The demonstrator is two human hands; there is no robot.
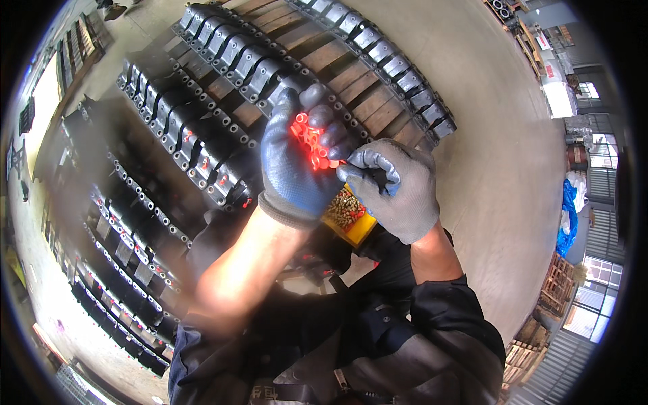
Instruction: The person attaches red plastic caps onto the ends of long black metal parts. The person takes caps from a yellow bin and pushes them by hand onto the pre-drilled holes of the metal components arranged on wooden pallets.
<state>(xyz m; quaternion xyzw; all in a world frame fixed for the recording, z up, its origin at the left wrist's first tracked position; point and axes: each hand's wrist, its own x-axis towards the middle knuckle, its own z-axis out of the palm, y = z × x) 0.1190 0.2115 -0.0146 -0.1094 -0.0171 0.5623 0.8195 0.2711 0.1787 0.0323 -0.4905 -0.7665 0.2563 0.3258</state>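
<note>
My left hand (298, 152), in a blue-palmed work glove, is turned palm up with its fingers curled around a heap of small red plastic caps (311, 142). Beside it my right hand (395, 182), in a grey glove, has thumb and forefinger pinched together at the edge of the heap; a bit of red shows near the fingertips, but what they hold is too small to tell. Under the hands is a yellow bin (358, 232) of small brass-coloured fittings (345, 210) with some red pieces. Black ribbed metal castings (243, 55) with bolt holes along their flanges lie beyond my hands.
The castings rest in rows on wooden pallets (324, 53); another long casting (390, 55) lies farther right. More castings (136, 243), several with red caps, stand at the left. Stacked pallets (557, 283) and a blue plastic sheet (568, 217) line the right side. A person's shoe (114, 11) shows top left.
</note>
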